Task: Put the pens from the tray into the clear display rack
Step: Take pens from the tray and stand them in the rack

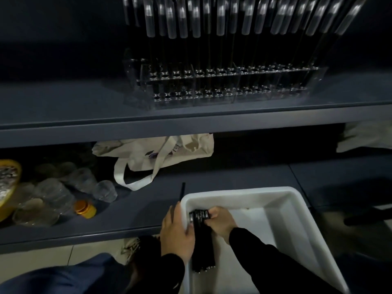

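Pens point(201, 240), a black bundle, lie in the white tray's point(297, 219) left corner. Right hand point(220, 223) has its fingers curled around their near ends; left hand point(177, 232) cups the bundle's side. Rack point(222, 88) stands on the shelf point(63, 115) above.

- Upper shelf point(63, 115), above both hands: carried the clear display rack point(222, 88).
- Lower shelf point(137, 206): carried the white tray point(297, 209) at the hands; a tote bag point(161, 153) and jars point(63, 192) lay to their left.
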Demonstrator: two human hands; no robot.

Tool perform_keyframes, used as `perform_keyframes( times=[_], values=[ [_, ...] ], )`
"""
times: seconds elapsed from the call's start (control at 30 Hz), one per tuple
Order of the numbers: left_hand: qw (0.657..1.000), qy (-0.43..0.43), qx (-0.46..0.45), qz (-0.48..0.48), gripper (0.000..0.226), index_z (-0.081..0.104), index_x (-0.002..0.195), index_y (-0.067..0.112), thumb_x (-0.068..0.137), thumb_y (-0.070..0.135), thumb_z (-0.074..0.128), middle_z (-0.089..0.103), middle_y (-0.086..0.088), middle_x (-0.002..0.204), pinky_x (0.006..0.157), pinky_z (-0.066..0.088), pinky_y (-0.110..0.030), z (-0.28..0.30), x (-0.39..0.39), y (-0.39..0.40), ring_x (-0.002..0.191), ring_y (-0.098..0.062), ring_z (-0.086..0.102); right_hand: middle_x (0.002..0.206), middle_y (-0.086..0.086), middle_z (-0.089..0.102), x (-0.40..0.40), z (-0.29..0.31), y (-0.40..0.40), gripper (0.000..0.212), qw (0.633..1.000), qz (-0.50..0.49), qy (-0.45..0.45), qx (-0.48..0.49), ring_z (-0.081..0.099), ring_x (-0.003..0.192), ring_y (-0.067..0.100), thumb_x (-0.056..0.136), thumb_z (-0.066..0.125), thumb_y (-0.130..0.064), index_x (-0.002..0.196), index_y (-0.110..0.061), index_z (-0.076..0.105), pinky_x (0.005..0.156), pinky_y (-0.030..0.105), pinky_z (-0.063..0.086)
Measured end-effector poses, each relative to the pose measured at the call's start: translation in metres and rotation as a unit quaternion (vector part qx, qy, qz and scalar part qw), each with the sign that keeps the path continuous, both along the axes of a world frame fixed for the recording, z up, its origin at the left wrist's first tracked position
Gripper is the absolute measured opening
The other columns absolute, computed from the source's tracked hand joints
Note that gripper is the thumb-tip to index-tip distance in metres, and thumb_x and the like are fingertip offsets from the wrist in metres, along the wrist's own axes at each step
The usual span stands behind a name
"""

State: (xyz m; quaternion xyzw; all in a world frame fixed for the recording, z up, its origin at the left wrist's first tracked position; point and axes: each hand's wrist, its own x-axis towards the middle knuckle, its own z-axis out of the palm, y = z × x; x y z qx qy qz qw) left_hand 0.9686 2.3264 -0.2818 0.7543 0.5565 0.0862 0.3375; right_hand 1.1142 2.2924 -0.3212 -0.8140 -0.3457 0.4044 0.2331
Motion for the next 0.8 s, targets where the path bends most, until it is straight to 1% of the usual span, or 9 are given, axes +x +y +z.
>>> perform_keyframes(
  times=[0.07, 0.2, 0.27, 0.4, 0.5, 0.57, 0.67, 0.73, 0.8],
  values=[
    [1.000, -0.015, -0.003, 0.009, 0.065, 0.016, 0.151, 0.019, 0.095, 0.022, 0.050, 0.022, -0.004, 0.156, 0.115, 0.013, -0.027, 0.000, 0.001, -0.001, 0.143, -0.021, 0.019, 0.059, 0.000, 0.049, 0.004, 0.000, -0.002, 0.020, 1.000, 0.004, 0.006, 0.004, 0.052, 0.060, 0.014, 0.066, 0.063, -0.007, 0.055, -0.017, 0.050, 0.061, 0.030, 0.043],
    [1.000, -0.002, -0.002, -0.003, 0.070, 0.010, 0.152, 0.021, 0.096, 0.031, 0.050, 0.015, -0.006, 0.158, 0.115, 0.014, -0.030, 0.006, -0.001, 0.001, 0.145, -0.023, 0.015, 0.074, 0.000, 0.060, 0.011, 0.017, -0.009, 0.015, 0.999, -0.022, -0.002, 0.037, 0.059, 0.078, 0.018, 0.073, 0.070, -0.007, 0.081, -0.014, 0.059, 0.075, 0.029, 0.047],
    [0.999, -0.006, 0.019, -0.026, 0.072, 0.008, 0.152, 0.021, 0.096, 0.034, 0.050, 0.013, -0.006, 0.159, 0.116, 0.015, -0.032, 0.018, -0.003, 0.004, 0.146, -0.021, 0.013, 0.076, 0.002, 0.060, 0.016, 0.045, -0.014, 0.015, 0.996, -0.015, -0.023, 0.083, 0.060, 0.079, 0.020, 0.075, 0.067, -0.003, 0.081, -0.013, 0.058, 0.075, 0.028, 0.047],
    [0.988, -0.071, 0.130, -0.043, 0.064, 0.029, 0.148, 0.015, 0.092, 0.023, 0.059, 0.034, -0.008, 0.150, 0.112, 0.027, -0.034, 0.064, -0.008, 0.021, 0.138, -0.025, 0.031, 0.073, -0.008, 0.058, 0.030, 0.133, -0.029, 0.031, 0.981, -0.028, 0.001, 0.190, 0.057, 0.070, 0.005, 0.082, 0.068, -0.002, 0.086, -0.030, 0.055, 0.067, 0.006, 0.044],
    [0.953, -0.137, 0.263, -0.056, 0.049, 0.043, 0.137, 0.012, 0.091, 0.022, 0.056, 0.046, -0.009, 0.134, 0.101, 0.035, -0.031, 0.108, -0.007, 0.036, 0.122, -0.026, 0.044, 0.076, -0.001, 0.059, 0.046, 0.204, -0.036, 0.033, 0.957, -0.037, -0.013, 0.289, 0.056, 0.072, 0.008, 0.081, 0.072, -0.003, 0.087, -0.032, 0.059, 0.070, 0.012, 0.048],
    [0.916, -0.183, 0.350, -0.065, 0.046, 0.041, 0.130, 0.014, 0.087, 0.030, 0.044, 0.043, -0.007, 0.128, 0.098, 0.037, -0.029, 0.143, -0.005, 0.045, 0.115, -0.024, 0.043, 0.079, 0.000, 0.062, 0.056, 0.255, -0.038, 0.033, 0.934, -0.037, -0.032, 0.353, 0.057, 0.075, 0.008, 0.081, 0.071, -0.001, 0.089, -0.031, 0.061, 0.071, 0.013, 0.048],
    [0.872, -0.236, 0.427, -0.045, 0.050, 0.038, 0.131, 0.009, 0.086, 0.030, 0.042, 0.038, -0.011, 0.131, 0.102, 0.035, -0.034, 0.185, 0.000, 0.060, 0.119, -0.027, 0.040, 0.087, -0.002, 0.065, 0.073, 0.330, -0.040, 0.040, 0.891, -0.024, -0.083, 0.446, 0.061, 0.078, 0.000, 0.084, 0.067, 0.000, 0.101, -0.036, 0.059, 0.074, 0.009, 0.049],
    [0.872, -0.243, 0.424, -0.018, 0.051, 0.038, 0.136, 0.009, 0.090, 0.028, 0.049, 0.037, -0.013, 0.136, 0.104, 0.033, -0.037, 0.208, 0.005, 0.073, 0.123, -0.028, 0.040, 0.095, -0.004, 0.062, 0.085, 0.374, -0.039, 0.047, 0.859, -0.020, -0.136, 0.493, 0.060, 0.085, 0.000, 0.086, 0.066, -0.004, 0.108, -0.044, 0.053, 0.078, 0.011, 0.049],
    [0.902, -0.242, 0.358, 0.001, 0.052, 0.036, 0.143, 0.014, 0.095, 0.024, 0.056, 0.036, -0.010, 0.141, 0.105, 0.032, -0.037, 0.230, 0.010, 0.087, 0.127, -0.026, 0.039, 0.095, -0.011, 0.056, 0.097, 0.406, -0.035, 0.050, 0.832, -0.035, -0.173, 0.526, 0.057, 0.084, -0.003, 0.088, 0.065, -0.006, 0.106, -0.050, 0.048, 0.080, 0.011, 0.049]
  ],
)
